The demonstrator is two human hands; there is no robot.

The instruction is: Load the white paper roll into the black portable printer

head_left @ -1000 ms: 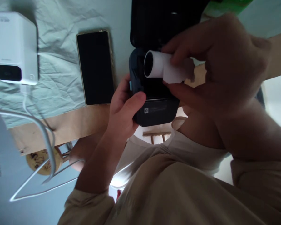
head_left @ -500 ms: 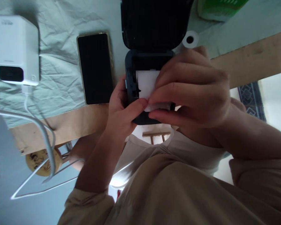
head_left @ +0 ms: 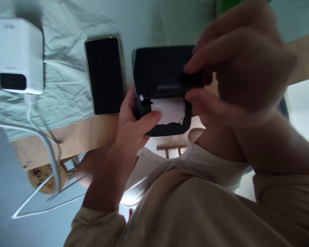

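Note:
A small dark label printer (head_left: 162, 77) sits at the table's near edge. Its lid is folded down almost flat over the body. A torn white paper end (head_left: 170, 111) sticks out from under the lid at the front. My left hand (head_left: 134, 125) grips the printer's left side, with the thumb tip pressing on the paper's left edge. My right hand (head_left: 237, 65), blurred, pinches the lid's right front edge between thumb and fingers. The paper roll itself is hidden inside the printer.
A black phone (head_left: 104, 75) lies face up just left of the printer on a crumpled pale cloth (head_left: 67, 44). A white box-shaped device (head_left: 19, 55) with a cable stands at far left. Bare wood table edge (head_left: 74, 135) runs below. Something green (head_left: 222, 5) shows at the top.
The roll went from my right hand into the open printer. The lid has since swung down over it, leaving the paper end sticking out, and my right hand moved up onto the lid.

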